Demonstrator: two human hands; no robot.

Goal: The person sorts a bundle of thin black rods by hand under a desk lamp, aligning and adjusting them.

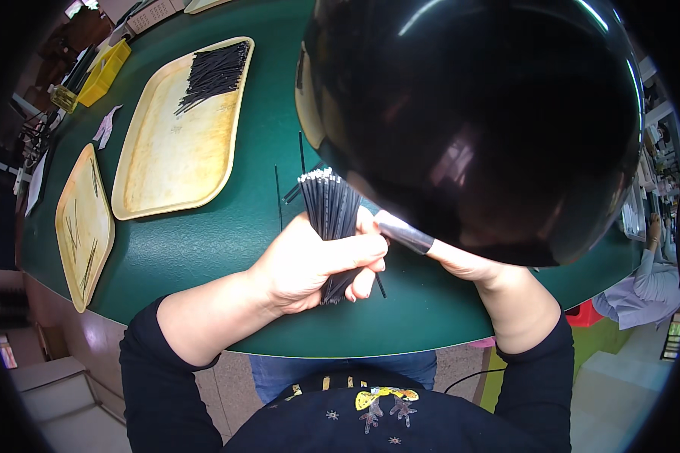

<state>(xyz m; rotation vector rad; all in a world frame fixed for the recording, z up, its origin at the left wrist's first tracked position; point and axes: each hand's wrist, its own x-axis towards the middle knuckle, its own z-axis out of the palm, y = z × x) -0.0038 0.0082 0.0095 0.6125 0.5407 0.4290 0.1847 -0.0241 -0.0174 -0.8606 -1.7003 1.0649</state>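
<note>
My left hand is closed around a thick upright bundle of thin black wires, their pale tips showing at the top. Its thumb lies across the front of the bundle. Just to the right, my right hand reaches in beneath a large glossy black dome, which hides most of its fingers. A shiny grey-and-black sleeve-like piece shows at that hand, pointing toward the bundle; whether it is worn or held I cannot tell. Several loose black wires lie on the green table behind and beside the bundle.
A large cream tray at the far left bears a pile of black wires. Nearer stands a smaller tray with several wires. Beyond are a pink scrap and a yellow bin. Another person sits at the right.
</note>
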